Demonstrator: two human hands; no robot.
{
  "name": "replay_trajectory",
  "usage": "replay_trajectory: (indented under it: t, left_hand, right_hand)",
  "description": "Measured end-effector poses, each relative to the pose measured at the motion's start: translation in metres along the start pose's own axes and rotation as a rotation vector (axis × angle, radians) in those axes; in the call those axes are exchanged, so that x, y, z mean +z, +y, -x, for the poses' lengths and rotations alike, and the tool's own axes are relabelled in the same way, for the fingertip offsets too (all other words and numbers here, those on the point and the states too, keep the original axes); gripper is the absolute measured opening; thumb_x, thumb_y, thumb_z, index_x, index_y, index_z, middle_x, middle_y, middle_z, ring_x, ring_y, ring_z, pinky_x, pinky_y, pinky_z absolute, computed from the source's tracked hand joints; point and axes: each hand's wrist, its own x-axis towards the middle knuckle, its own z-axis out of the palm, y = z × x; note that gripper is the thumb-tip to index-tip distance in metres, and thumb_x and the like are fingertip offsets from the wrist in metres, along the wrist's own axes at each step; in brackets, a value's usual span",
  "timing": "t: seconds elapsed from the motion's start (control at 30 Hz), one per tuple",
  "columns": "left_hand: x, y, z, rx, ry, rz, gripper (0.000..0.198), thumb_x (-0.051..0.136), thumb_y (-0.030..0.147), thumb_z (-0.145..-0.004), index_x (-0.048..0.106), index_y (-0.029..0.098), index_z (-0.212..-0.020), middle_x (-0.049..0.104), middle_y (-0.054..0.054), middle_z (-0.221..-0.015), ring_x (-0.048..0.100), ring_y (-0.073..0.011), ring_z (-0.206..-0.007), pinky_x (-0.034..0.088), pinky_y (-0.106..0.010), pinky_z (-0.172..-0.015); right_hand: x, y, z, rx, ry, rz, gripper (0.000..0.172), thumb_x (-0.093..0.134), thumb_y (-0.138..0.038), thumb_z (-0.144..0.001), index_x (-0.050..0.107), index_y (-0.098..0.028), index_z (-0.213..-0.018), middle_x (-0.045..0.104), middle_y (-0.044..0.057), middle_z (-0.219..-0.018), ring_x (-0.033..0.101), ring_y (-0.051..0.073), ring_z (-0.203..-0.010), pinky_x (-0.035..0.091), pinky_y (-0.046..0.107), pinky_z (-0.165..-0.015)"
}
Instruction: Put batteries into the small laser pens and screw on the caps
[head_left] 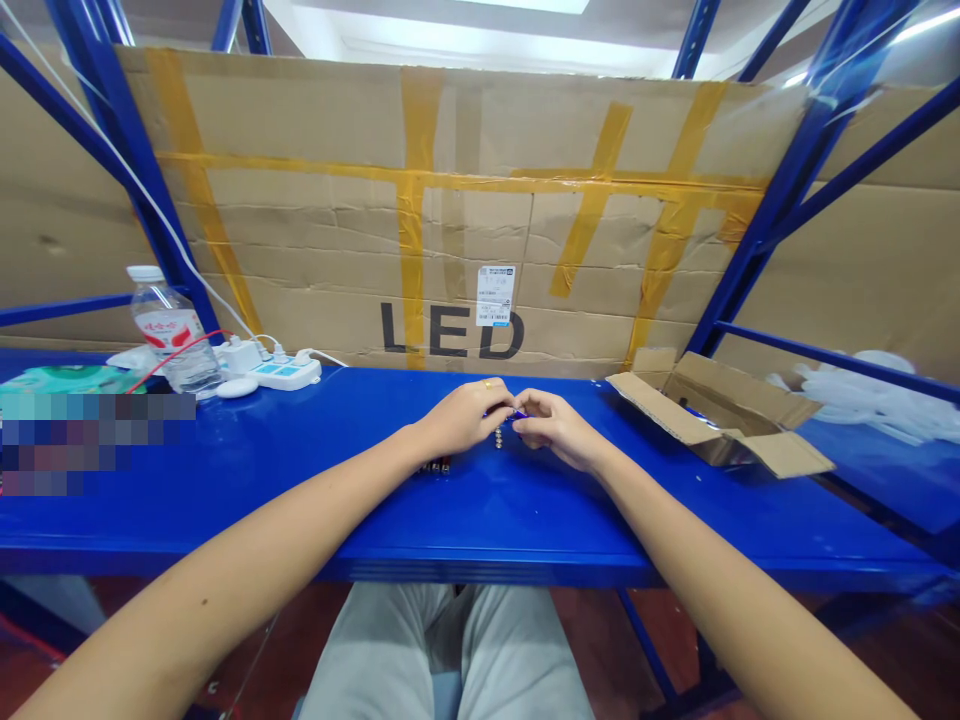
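Blue metal shelf (300, 480), frame centre: my left hand (465, 415) and right hand (559, 428) both pinch a small blue part (519, 413), fingertips meeting. Open brown cardboard box (720, 410) sits at right.

Just left of the cardboard box (739, 392), your left hand (465, 415) and right hand (559, 428) pinch a small blue piece (517, 414), too tiny to identify. Dark bits (435, 466) sit half under your left wrist. Far left of the box, a pixelated patch (97, 440) masks the shelf (525, 520); the box's flaps hide its contents.
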Motion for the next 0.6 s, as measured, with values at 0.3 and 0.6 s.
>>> replay_trajectory:
  t: [0.3,0.6]
  left_hand:
    - [0.000,-0.003,0.000,-0.032,0.037,0.006,0.011,0.052,0.016,-0.090,0.063,0.016,-0.088,0.065,-0.004,-0.087,0.059,-0.0153,-0.082,0.046,-0.029,-0.076]
    - [0.000,-0.001,0.000,0.015,0.041,0.010,0.014,0.050,0.018,-0.093,0.063,0.015,-0.090,0.065,-0.006,-0.089,0.060,-0.0158,-0.085,0.046,-0.030,-0.078]
  right_hand:
    - [-0.006,0.005,-0.004,-0.062,0.053,0.088,0.028,0.078,-0.029,-0.065,0.055,-0.017,-0.077,0.054,-0.005,-0.051,0.045,0.009,-0.045,0.030,0.023,-0.045]
    - [-0.008,0.007,-0.005,-0.103,-0.044,0.106,0.038,0.069,-0.051,-0.077,0.055,-0.016,-0.067,0.051,-0.002,-0.051,0.039,0.008,-0.045,0.025,0.024,-0.045]
